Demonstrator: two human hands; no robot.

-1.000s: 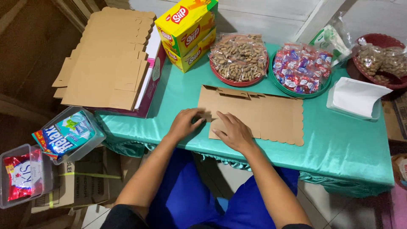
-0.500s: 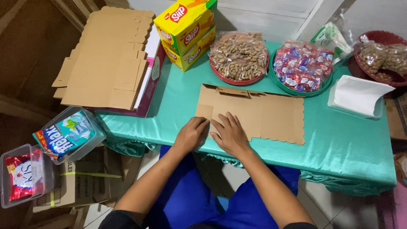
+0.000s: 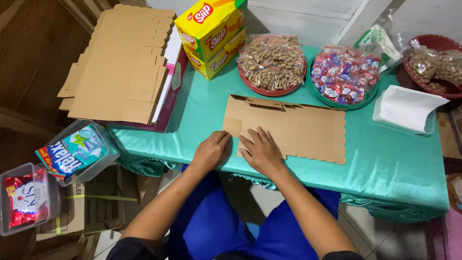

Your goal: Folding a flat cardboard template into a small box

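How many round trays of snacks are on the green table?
3: a red tray of peanuts left, a green tray of wrapped candies in the middle, and a dark red tray at the right edge, partly cut off.

Legs: bright blue trousers [image 3: 211, 226]
Upper body: dark, near-black top at the frame's bottom edge
Forearms: bare, no sleeves
Hands: left hand [image 3: 211, 150], right hand [image 3: 261, 151], no gloves

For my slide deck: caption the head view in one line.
Both hands, left hand and right hand, press a flat cardboard box blank on a green table.
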